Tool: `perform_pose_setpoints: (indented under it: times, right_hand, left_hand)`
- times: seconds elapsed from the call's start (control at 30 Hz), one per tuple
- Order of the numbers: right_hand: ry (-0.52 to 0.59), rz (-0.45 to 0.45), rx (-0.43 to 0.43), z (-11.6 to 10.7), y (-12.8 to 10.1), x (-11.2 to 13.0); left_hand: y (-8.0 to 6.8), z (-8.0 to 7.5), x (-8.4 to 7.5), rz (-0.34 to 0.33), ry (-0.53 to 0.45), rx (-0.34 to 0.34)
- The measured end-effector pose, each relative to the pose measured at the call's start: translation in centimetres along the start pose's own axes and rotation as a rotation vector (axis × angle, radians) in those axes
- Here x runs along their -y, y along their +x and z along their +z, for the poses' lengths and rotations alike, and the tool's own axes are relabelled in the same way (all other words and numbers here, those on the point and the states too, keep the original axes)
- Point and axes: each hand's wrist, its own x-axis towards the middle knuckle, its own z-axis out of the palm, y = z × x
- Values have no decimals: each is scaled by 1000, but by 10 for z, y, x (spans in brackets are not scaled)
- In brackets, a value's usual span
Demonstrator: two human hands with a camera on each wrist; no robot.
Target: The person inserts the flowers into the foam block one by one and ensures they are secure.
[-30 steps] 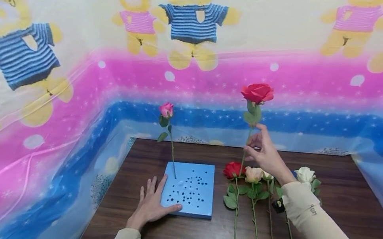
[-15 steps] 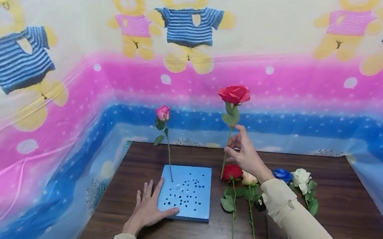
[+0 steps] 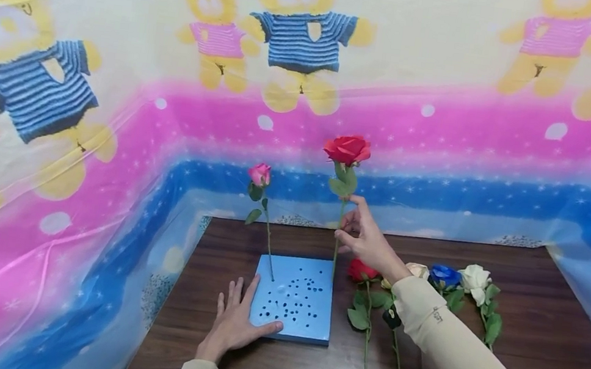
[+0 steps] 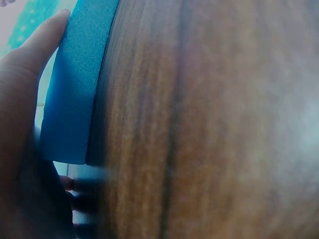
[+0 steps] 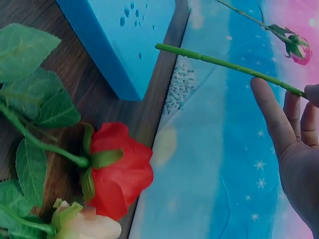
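Note:
My right hand (image 3: 368,239) pinches the green stem (image 5: 214,60) of an upright red rose (image 3: 348,150) above the right back corner of a blue foam block (image 3: 319,329). In the right wrist view the stem's lower end looks free of the block. Many small holes dot the block's top. A pink rose (image 3: 260,174) stands in its left part, leaning slightly left. With fingers spread, my left hand (image 3: 236,328) rests along the block's left side, thumb over the front left corner. The left wrist view shows that thumb (image 4: 47,37) against the foam.
Right of the block, another red rose (image 3: 361,270), a peach rose (image 3: 418,271), a blue rose (image 3: 445,275) and a white rose (image 3: 474,281) lie on the dark wooden table (image 3: 339,368). My right sleeve (image 3: 465,353) covers some stems. A printed bear backdrop (image 3: 398,68) surrounds the table.
My right hand has carried the upright red rose leftward, from above the lying flowers to the block's right back corner. The left hand keeps its place on the block.

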Motion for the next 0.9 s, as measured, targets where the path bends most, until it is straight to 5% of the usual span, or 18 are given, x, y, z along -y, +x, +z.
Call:
perform_pose_setpoints:
  times: [0.9]
  right_hand:
    - [-4, -24, 52, 64, 25, -1]
  left_hand:
    - [4, 1, -2, -13, 8, -1]
